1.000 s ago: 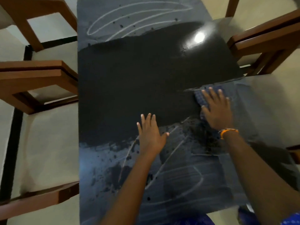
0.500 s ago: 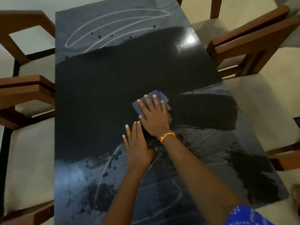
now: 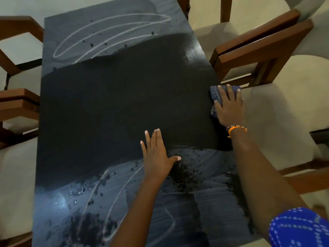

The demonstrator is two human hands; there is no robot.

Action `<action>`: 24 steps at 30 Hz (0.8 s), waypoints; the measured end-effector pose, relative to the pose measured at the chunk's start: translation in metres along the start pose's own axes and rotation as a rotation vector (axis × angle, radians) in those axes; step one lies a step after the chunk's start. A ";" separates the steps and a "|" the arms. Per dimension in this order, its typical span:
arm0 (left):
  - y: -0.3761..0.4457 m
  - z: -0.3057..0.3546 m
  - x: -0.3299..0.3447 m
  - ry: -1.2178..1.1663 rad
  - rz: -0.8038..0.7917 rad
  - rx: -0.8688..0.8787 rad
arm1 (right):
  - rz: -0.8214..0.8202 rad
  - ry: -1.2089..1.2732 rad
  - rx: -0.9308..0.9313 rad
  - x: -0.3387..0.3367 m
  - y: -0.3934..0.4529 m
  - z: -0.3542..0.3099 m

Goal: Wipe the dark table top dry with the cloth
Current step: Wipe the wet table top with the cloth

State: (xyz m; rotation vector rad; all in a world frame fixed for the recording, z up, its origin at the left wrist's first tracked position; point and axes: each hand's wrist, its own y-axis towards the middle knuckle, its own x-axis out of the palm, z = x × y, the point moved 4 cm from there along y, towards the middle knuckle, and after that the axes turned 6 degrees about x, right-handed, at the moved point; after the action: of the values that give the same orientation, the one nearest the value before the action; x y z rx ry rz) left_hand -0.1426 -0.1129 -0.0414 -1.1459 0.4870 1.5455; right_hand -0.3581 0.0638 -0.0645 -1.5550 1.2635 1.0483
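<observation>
The dark table top (image 3: 110, 107) fills the middle of the head view. A broad matt black band crosses it; the far end and the near end look grey, streaked and speckled with droplets. My right hand (image 3: 229, 107) lies flat on the blue checked cloth (image 3: 216, 94) at the table's right edge, fingers straight and pressing it down, with the cloth sticking out past the fingertips. My left hand (image 3: 156, 154) rests flat on the table near the middle, fingers straight, thumb out, holding nothing.
Wooden chairs with pale cushions stand close on both sides: two on the left (image 3: 19, 104), one at the right (image 3: 258, 50) just beyond the cloth, another at the near right (image 3: 302, 175). A chair leg (image 3: 226, 8) stands at the far end.
My right hand swept the cloth from the table's right side to the middle and back out to the right edge, widening the black band. My left hand stayed flat near the middle.
</observation>
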 end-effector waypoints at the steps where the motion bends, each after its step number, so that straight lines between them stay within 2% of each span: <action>1: 0.001 0.000 0.002 -0.025 -0.010 -0.014 | 0.011 0.020 0.043 0.001 -0.001 0.001; 3: 0.001 -0.001 0.004 -0.062 -0.027 -0.039 | 0.050 0.011 0.075 0.005 -0.007 -0.010; 5: 0.001 -0.003 0.006 -0.074 -0.026 -0.046 | 0.068 -0.023 0.031 0.010 -0.017 -0.030; 13: -0.015 -0.024 -0.004 -0.120 0.101 -0.179 | -0.140 -0.025 -0.466 0.057 -0.117 -0.157; 17: -0.029 -0.028 0.000 -0.078 0.088 -0.204 | -0.138 -0.015 -0.626 0.051 -0.131 -0.136; 20: -0.029 -0.016 0.005 -0.072 0.081 -0.172 | -0.079 -0.066 -0.538 0.034 -0.110 -0.089; 24: -0.027 0.000 0.017 -0.168 0.036 -0.173 | -0.009 -0.082 -0.270 0.009 -0.073 -0.007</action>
State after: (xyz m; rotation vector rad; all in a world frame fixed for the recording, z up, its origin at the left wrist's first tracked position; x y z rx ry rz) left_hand -0.1170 -0.0956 -0.0489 -1.1302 0.2659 1.7250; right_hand -0.2839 0.0640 -0.0638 -1.6966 1.0917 1.3062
